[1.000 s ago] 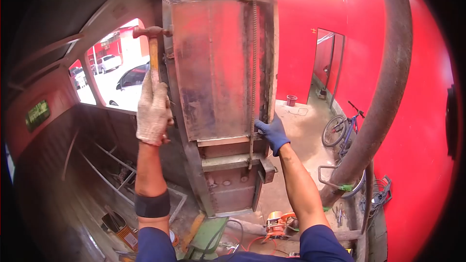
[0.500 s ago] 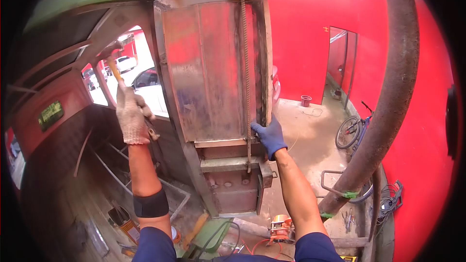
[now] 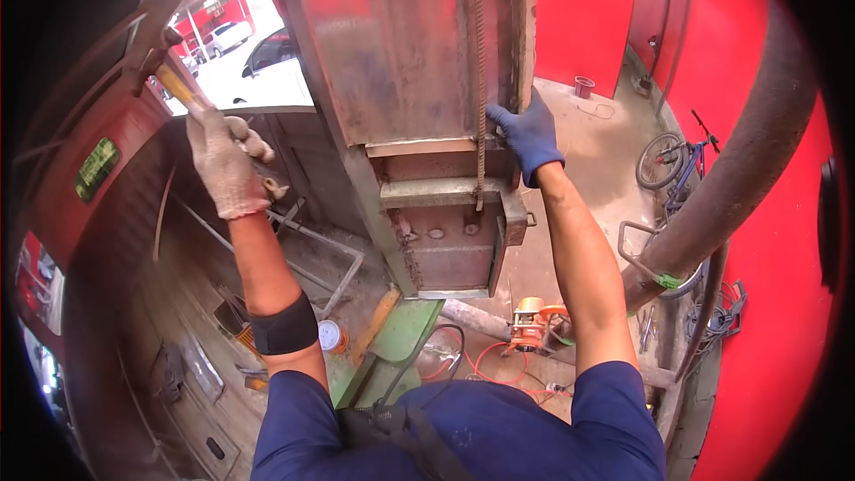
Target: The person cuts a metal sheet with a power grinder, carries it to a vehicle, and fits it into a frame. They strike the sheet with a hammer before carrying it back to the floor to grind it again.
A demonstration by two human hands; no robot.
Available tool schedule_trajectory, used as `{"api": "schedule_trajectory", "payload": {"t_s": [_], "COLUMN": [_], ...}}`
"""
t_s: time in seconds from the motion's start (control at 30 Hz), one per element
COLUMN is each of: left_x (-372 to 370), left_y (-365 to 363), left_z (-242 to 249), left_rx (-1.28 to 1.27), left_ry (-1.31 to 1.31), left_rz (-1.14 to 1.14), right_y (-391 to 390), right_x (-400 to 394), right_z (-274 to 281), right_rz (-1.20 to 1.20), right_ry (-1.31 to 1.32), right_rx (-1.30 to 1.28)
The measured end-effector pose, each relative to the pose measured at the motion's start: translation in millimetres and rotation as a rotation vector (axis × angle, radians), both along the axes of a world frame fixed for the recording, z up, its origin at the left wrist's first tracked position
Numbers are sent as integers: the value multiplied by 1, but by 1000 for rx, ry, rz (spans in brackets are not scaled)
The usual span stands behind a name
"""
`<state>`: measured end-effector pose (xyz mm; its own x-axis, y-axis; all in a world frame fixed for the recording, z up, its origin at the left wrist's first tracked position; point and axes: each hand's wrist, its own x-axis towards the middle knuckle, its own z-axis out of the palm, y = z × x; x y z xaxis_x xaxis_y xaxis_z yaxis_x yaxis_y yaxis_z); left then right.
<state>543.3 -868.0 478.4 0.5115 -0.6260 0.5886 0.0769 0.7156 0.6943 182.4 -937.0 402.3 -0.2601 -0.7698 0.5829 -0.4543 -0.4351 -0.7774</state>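
My left hand (image 3: 228,167), in a dirty white work glove, grips the wooden handle of a hammer (image 3: 171,83), drawn back to the left of a tall rusty metal panel (image 3: 405,44). The hammer head sits at the upper left, partly against the bright opening. My right hand (image 3: 525,136), in a blue glove, holds the panel's right edge beside a ribbed steel bar (image 3: 480,80) that hangs down its face. A heavy steel bracket (image 3: 445,232) sits below the panel.
A thick curved pipe (image 3: 757,151) rises on the right against a red wall. A bicycle (image 3: 672,156) stands on the concrete floor. An orange power tool (image 3: 532,321) with red cable and a green metal part (image 3: 396,347) lie below. Cars show outside at upper left.
My left hand has swung the hammer back and away from the panel's left edge. The view has tilted downward, so the panel sits higher. My right hand keeps its hold on the panel.
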Motion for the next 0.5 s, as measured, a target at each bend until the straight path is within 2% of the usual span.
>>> {"api": "schedule_trajectory", "payload": {"t_s": [0.07, 0.1, 0.13, 0.2, 0.27, 0.33, 0.43, 0.5], "left_x": [-25, -37, -36, -34, -21, -11, 3, 20], "left_y": [0, 10, 6, 15, 13, 17, 21, 15], "left_z": [-12, -13, -31, -35, -51, -59, -74, -97], "left_rx": [89, 292, 270, 384, 298, 245, 255, 188], "left_ry": [-71, -201, -339, -257, -146, -85, -157, -338], "left_rz": [-9, -44, -145, -114, -98, -50, 64, 123], "right_y": [0, -1, -7, -21, -12, -4, -2, -6], "right_x": [0, -1, -5, -12, -12, -10, -16, -15], "right_z": [-2, -1, -6, -14, -8, -3, -3, -9], "right_rz": [31, 57, 52, 229, 279, 385, 446, 496], "right_ry": [-57, -60, -59, -120, -136, -249, -270, -270], "right_rx": [-11, 23, 36, -28, 1, 165, 231, 272]}}
